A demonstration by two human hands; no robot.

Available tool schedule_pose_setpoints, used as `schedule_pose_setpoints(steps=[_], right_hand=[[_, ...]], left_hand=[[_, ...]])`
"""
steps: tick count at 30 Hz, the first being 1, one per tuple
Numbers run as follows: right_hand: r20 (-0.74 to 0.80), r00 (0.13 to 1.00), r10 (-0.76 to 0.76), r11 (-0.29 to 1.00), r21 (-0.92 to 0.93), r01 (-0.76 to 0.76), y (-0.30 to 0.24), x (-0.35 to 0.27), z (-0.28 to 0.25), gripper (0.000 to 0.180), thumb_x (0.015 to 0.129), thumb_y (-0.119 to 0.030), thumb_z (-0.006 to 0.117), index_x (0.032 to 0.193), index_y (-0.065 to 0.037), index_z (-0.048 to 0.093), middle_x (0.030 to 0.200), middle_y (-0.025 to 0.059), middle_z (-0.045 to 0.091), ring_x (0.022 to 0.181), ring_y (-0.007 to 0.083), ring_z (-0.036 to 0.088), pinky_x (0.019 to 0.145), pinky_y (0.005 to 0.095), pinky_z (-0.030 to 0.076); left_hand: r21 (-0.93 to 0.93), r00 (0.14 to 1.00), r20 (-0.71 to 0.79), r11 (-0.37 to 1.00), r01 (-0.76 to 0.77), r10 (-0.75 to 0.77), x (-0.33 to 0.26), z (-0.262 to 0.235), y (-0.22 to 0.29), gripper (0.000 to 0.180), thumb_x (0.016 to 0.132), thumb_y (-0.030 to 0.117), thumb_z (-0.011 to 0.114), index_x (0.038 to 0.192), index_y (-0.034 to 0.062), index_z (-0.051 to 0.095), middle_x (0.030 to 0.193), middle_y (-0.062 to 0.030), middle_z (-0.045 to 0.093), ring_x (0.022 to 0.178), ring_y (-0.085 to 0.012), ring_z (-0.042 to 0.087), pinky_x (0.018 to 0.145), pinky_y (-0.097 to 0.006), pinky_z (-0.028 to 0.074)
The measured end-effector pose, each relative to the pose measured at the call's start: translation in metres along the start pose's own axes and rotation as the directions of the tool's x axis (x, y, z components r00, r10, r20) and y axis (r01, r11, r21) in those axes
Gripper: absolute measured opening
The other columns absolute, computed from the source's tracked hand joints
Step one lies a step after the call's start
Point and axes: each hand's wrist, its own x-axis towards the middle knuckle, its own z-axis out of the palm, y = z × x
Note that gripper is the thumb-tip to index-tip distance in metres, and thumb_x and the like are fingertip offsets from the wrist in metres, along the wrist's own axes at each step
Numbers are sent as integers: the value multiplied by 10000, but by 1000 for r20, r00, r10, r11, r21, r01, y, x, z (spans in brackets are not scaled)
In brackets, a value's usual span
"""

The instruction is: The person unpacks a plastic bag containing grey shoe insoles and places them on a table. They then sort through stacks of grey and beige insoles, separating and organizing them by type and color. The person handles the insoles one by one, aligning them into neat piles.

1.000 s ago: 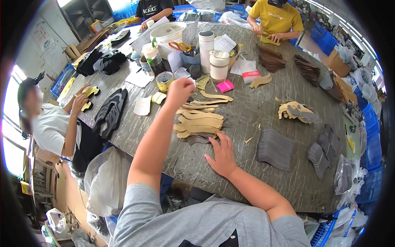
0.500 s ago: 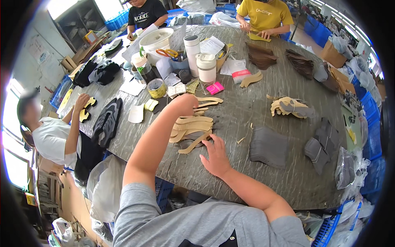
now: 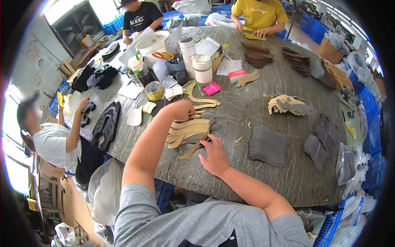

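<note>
Right hand [image 3: 215, 159]: fingers spread, thumb apart, fingertips at the upper end of a single narrow tan curved strip [image 3: 190, 152] slanting down-left on the near side of the pile. Left hand [image 3: 181, 110]: fingers curled down over the far part of the pile; cannot tell what, if anything, they pinch. Pile of flat tan curved strips [image 3: 190, 128] lies between the hands, strips overlapping, some grey showing at its near edge. Just beyond it, a loose tan wavy strip [image 3: 204, 101]. Right of the right hand: small tan scraps [image 3: 238, 140], then a neat stack of grey wavy-edged pieces [image 3: 267, 146]. Farther right, a bundle of tan and grey pieces [image 3: 289, 105] and a tied grey bundle [image 3: 317, 145]. Far side of the pile: bright pink packet [image 3: 212, 88], white lidded cup [image 3: 202, 69]. All on the dark, streaked worktop [image 3: 296, 181].
</note>
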Motion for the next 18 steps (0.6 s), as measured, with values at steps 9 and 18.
schedule_pose_setpoints(steps=[9, 18], right_hand=[[13, 1000, 5, 1000, -19, -5, -1, 0, 0, 538, 758, -139, 730, 1242, -63, 507, 1351, 207, 365, 1264, 406, 371, 1075, 498, 329], [8, 1000, -4, 1000, -14, 4, 0, -1, 2, 546, 764, -142, 724, 1256, -58, 504, 1357, 209, 362, 1267, 409, 369, 1080, 496, 327]], left_hand=[[78, 998, -67, 997, -11, 16, -12, 5, 3, 383, 700, -6, 589, 1066, 15, 701, 1036, -221, 671, 1007, -352, 641, 865, -411, 510], [247, 958, -282, 961, 126, -53, -25, 5, 2, 349, 771, 18, 569, 1106, 45, 660, 1070, -143, 640, 1040, -337, 602, 918, -433, 480]])
